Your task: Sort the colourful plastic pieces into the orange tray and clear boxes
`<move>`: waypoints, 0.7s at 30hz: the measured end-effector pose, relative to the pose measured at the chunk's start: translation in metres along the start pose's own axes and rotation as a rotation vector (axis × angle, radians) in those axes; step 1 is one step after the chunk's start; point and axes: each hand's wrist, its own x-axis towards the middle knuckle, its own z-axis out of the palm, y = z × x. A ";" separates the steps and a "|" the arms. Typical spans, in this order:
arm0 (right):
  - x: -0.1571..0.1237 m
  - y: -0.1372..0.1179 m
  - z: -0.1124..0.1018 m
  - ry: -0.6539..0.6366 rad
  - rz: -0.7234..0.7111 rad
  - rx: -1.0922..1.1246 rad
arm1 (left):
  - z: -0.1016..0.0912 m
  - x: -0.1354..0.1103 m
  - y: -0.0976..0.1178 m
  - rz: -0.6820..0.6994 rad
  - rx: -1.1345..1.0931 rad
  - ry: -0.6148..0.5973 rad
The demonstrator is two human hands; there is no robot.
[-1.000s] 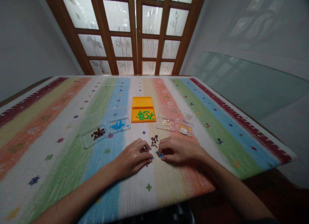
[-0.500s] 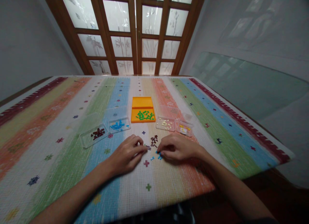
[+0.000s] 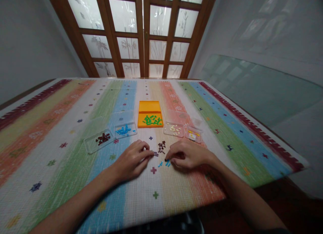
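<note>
My left hand (image 3: 135,160) rests on the striped cloth, thumb and forefinger pinched together at one end of a small dark striped piece (image 3: 155,154). Across from it is my right hand (image 3: 188,154), its fingers curled and closed just above the cloth. Whatever lies between those fingertips is too small to make out. Small blue pieces (image 3: 168,163) lie beneath and beside the right fingertips, with further blue bits (image 3: 160,164) a little to the left. Between the hands and slightly farther off sits a loose cluster of small brown pieces (image 3: 161,146).
Beyond the hands, an open orange case (image 3: 150,107) holds green pieces. Clear boxes of brown pieces (image 3: 103,138) and blue pieces (image 3: 124,130) stand left. On the right are clear boxes of cream pieces (image 3: 173,129) and yellow pieces (image 3: 193,133). The table's near edge runs below my forearms.
My right fingertips have shifted slightly among the blue pieces, and the small blue bits lie a little differently. My left hand has kept its place at the dark striped piece.
</note>
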 end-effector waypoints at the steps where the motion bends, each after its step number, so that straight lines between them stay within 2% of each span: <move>1: 0.000 0.001 0.000 -0.006 0.001 -0.004 | 0.000 0.000 -0.001 -0.005 0.010 0.000; 5: 0.001 0.003 0.003 0.009 0.044 -0.047 | 0.002 0.000 -0.004 -0.025 0.059 -0.002; 10: 0.002 0.007 0.004 0.085 0.064 -0.110 | 0.000 0.001 -0.008 -0.053 0.077 0.032; 12: 0.002 0.009 0.004 0.143 0.059 -0.102 | -0.001 0.001 -0.011 -0.053 0.060 0.021; 16: 0.000 0.014 0.004 0.290 0.091 -0.109 | -0.001 0.004 -0.019 -0.005 0.020 -0.073; 19: 0.000 0.020 0.005 0.402 0.078 -0.147 | 0.007 0.011 -0.020 0.014 -0.039 -0.109; 21: 0.000 0.023 0.005 0.482 0.044 -0.171 | 0.015 0.019 -0.016 -0.021 -0.091 -0.104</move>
